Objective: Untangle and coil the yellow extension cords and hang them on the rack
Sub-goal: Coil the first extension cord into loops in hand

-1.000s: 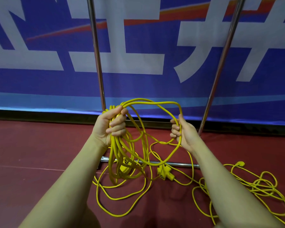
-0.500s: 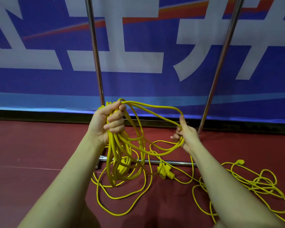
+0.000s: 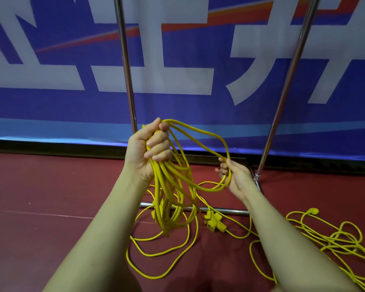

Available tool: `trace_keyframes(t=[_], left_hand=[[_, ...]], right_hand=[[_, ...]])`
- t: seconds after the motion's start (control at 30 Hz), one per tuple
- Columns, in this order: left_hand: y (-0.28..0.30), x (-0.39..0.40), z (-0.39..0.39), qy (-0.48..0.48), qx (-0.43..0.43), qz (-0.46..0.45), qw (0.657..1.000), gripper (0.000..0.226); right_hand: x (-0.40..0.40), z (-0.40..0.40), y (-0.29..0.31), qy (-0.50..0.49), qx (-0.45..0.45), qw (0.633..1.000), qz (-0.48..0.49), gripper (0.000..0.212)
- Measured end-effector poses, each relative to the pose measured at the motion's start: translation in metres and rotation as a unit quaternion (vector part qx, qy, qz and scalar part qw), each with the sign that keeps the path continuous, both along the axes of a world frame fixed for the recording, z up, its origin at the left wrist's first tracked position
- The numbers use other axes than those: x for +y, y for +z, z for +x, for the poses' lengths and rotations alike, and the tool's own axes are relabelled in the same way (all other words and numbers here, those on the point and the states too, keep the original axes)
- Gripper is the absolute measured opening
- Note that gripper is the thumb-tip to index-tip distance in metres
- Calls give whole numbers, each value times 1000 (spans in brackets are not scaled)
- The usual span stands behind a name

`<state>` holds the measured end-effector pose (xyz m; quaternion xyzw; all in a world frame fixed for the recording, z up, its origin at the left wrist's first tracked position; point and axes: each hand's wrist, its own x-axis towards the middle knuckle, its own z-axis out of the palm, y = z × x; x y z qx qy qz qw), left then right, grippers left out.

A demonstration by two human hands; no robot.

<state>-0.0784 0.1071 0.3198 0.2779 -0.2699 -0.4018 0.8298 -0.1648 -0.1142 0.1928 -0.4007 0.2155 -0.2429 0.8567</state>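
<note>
1. The left hand (image 3: 151, 149) is raised with its fingers curled tight round a coil (image 3: 171, 197) of yellow cord; the loops hang down from the fist to just above the floor (image 3: 40, 197).
2. The right hand (image 3: 234, 175) sits lower and to the right of the left, fingers loosely curled round 1 strand (image 3: 200, 132) that arches over from the left fist and bends back under toward the coil.
3. Below and between the hands, loose cord (image 3: 162, 251) trails in wide curves on the floor, with a yellow socket block (image 3: 214, 223) lying on it just under the right wrist.
4. Right of the right forearm lies a second tangle (image 3: 335, 239), well apart from the coil; a plug (image 3: 313, 211) shows at its far edge. Whether it joins the held cord I cannot tell.
5. Beyond the hands stands the rack (image 3: 126, 70): 2 metal uprights, the left 1 directly behind the left fist, the right 1 beyond the right hand, and a base bar on the floor under the hanging loops.
6. A blue banner (image 3: 177, 98) with large white characters fills the wall behind the rack.
</note>
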Motion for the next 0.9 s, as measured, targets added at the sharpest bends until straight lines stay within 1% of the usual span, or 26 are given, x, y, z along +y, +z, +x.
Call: trace_keyframes(t=[0.03, 0.07, 0.1, 0.13, 0.23, 0.3, 0.4, 0.47, 0.57, 0.63, 0.7, 0.8, 0.87, 0.9], left_hand=[[1, 2, 0, -7, 27, 11, 1000, 33], [1, 2, 2, -22, 34, 8, 999, 34], [2, 0, 0, -60, 38, -8, 997, 34], [1, 0, -1, -69, 33, -10, 997, 35], [-1, -2, -4, -102, 51, -24, 993, 35], [-1, -3, -6, -108, 54, -25, 992, 35], [-1, -4, -6, -127, 53, -43, 990, 36], [-5, -4, -4, -138, 54, -51, 988, 37], [-9, -4, -2, -165, 68, -48, 983, 37], [-9, -5, -3, -177, 72, -51, 980, 37], [-9, -5, -3, -176, 68, -54, 981, 36], [-6, -4, -1, -172, 71, -66, 980, 35], [-6, -3, 3, -176, 77, -77, 978, 34], [-6, -3, 4, -174, 78, -78, 978, 35]], right_hand=[[-2, -1, 0, -1, -2, 1000, -4, 23], [-3, -3, 1, -1, -1, 1000, -7, 23], [-5, -5, 1, 2, 9, 1000, -19, 22], [-6, -7, 1, 8, 20, 999, -31, 22], [-4, -12, -2, 50, 94, 988, -115, 24], [-2, -13, -3, 71, 125, 976, -165, 26], [-6, -14, -2, 17, 135, 974, -181, 28], [-10, -15, -2, -17, 162, 967, -197, 34], [-15, -18, -5, -52, 228, 925, -299, 41], [-16, -19, -7, -72, 237, 909, -335, 41], [-17, -18, -8, -83, 227, 913, -328, 38], [-18, -15, -9, -75, 190, 935, -290, 30], [-17, -12, -13, -56, 146, 959, -234, 24], [-16, -11, -14, -48, 119, 974, -186, 22]])
